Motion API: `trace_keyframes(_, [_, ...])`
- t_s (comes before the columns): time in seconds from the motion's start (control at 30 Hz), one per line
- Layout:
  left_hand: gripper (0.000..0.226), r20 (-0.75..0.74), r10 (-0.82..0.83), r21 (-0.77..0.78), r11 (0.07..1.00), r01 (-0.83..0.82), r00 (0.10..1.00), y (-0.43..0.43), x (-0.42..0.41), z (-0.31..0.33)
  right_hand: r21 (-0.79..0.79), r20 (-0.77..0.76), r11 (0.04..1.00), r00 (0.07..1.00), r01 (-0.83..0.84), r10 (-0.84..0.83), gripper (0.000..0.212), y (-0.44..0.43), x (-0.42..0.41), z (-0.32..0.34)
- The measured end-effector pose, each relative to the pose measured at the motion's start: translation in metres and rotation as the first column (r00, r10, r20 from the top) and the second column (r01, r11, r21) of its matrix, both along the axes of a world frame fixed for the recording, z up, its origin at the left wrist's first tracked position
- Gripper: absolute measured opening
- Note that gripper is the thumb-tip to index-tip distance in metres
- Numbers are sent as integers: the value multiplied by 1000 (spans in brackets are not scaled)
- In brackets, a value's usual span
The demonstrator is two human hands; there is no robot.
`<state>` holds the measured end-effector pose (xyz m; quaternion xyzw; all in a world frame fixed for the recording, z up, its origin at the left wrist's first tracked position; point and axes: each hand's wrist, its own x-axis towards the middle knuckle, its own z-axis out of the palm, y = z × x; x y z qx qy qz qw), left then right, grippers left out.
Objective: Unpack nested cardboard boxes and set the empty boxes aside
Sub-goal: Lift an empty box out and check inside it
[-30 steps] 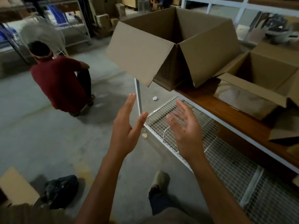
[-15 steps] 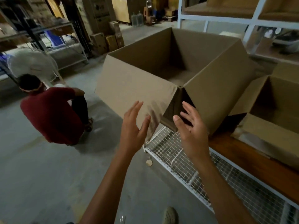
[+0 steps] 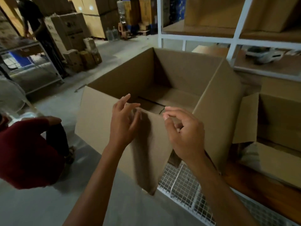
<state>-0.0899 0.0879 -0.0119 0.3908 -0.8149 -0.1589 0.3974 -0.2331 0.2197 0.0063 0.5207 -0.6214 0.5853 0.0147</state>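
Observation:
A large open cardboard box (image 3: 162, 75) stands at the near corner of a wooden shelf (image 3: 260, 185), its flaps folded outward and its bottom bare inside. My left hand (image 3: 125, 124) hovers with spread, relaxed fingers over the top fold of the near flap (image 3: 101, 124). My right hand (image 3: 185, 131) is just right of it at the box's near corner, fingers loosely curled, holding nothing. A second open cardboard box (image 3: 280, 128) sits on the same shelf to the right.
A person in a red top (image 3: 24, 152) crouches on the concrete floor at my left. A wire mesh shelf (image 3: 184, 185) lies under the box's corner. White rack posts (image 3: 160, 22) and stacked cartons (image 3: 73, 30) stand behind; another person (image 3: 35, 22) stands far left.
I have stepped closer and now look down into the big box. Both hands rose from below the box to its near flap and corner; the right fingers curled.

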Motion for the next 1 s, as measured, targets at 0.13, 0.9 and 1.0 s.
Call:
trace_keyframes(0.13, [26, 118, -14, -10, 1000, 15, 993, -71, 6, 0, 289, -162, 953, 986, 86, -40, 21, -39, 7, 12])
trace_keyframes(0.9, [42, 263, -228, -201, 938, 284, 937, -141, 25, 1, 609, -422, 664, 886, 435, -194, 41, -105, 75, 14])
trace_keyframes(1.0, [48, 362, -358, -170, 882, 439, 860, -126, 23, 8, 619, -409, 644, 884, 450, -226, 46, -77, 73, 15])
